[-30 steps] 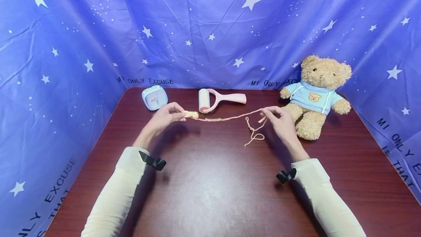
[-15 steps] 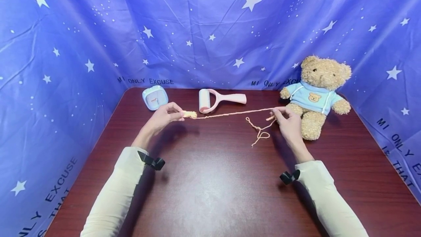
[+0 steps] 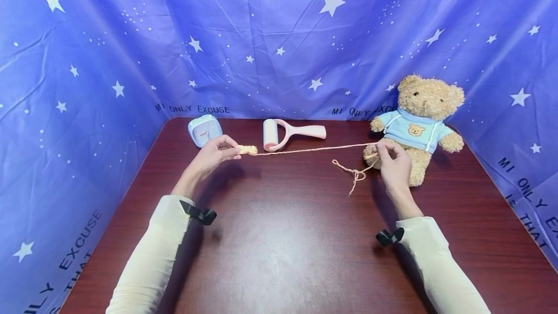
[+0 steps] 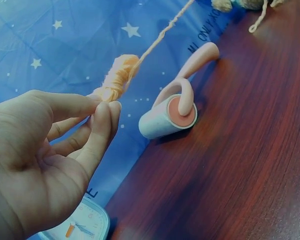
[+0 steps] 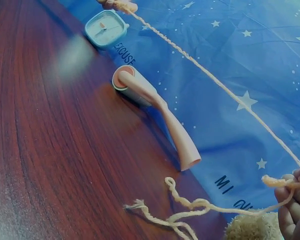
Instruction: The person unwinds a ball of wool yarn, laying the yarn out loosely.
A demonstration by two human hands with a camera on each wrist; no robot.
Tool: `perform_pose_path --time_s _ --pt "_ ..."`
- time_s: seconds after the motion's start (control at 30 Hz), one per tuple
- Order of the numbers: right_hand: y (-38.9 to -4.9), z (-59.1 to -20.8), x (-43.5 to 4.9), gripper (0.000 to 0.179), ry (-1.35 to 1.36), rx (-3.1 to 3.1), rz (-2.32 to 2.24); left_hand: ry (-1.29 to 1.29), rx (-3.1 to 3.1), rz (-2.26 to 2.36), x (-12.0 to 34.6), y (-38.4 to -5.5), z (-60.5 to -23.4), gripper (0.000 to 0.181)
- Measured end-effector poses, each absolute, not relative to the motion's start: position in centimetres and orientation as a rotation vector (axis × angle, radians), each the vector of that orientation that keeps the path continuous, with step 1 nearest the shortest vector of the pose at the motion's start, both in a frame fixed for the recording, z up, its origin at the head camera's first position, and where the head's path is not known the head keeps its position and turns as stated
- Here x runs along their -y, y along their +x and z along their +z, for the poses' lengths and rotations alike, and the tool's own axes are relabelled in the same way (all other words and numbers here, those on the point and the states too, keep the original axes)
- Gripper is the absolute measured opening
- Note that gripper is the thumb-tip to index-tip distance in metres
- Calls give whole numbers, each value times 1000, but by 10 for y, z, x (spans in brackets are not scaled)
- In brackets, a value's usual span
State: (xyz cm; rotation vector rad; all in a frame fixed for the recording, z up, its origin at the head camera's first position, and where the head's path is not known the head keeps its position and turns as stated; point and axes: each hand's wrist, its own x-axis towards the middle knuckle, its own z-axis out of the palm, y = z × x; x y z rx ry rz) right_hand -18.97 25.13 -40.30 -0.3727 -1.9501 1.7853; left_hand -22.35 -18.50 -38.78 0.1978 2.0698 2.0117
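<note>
My left hand (image 3: 212,155) pinches a small wound bundle of pale orange yarn (image 4: 119,77) between thumb and fingertips, held up over the table. From that bundle a strand of yarn (image 3: 314,149) runs nearly straight across to my right hand (image 3: 395,163), which pinches it between thumb and fingers in front of the teddy bear's leg. Below the right hand a loose tail of yarn (image 3: 358,175) hangs with a loop and a frayed end. In the right wrist view a short thicker piece of yarn (image 5: 275,181) sticks out by the fingers.
Behind the strand a pink-handled lint roller (image 3: 305,131) lies on the dark wood table (image 3: 279,236). A light blue alarm clock (image 3: 205,130) stands behind my left hand. At the right sits a teddy bear (image 3: 411,130) in a blue top. Star-patterned blue cloth (image 3: 261,38) surrounds the table.
My right hand has moved right, in front of the bear's leg, drawing the sagging strand straight. The loose tail has moved along with it. My left hand has shifted slightly left.
</note>
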Motion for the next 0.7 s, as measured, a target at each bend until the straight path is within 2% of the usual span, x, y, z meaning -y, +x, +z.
perform_pose_path --time_s 0.23,0.7 --pt "-187 -402 -256 6 -355 1846 1828 200 -2019 2058 190 -224 -388 12" --pt "-188 -402 -261 8 -422 1763 1876 195 -2012 2064 193 -224 -388 10"
